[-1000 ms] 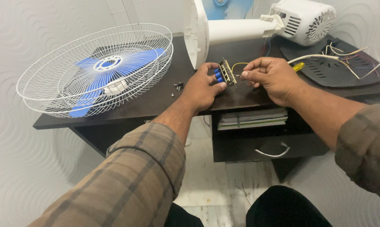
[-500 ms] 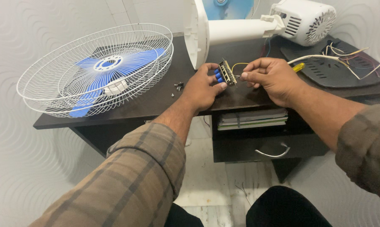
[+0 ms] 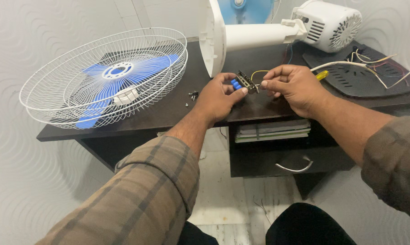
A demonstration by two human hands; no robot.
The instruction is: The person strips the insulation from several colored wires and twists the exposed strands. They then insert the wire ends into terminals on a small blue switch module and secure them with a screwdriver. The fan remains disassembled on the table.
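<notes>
Gripping the small switch block with its blue buttons above the desk's front edge, the left hand should hold firm while the right hand, pinching the yellow wire, works gently.

My left hand covers most of the switch block, so only its blue buttons and one metal edge show. What my right hand pinches is too small to tell; my fingers hide it. Small screws near the desk's middle are too tiny to count. The top edge cuts off the blue disc. My sleeves run out of view.
</notes>
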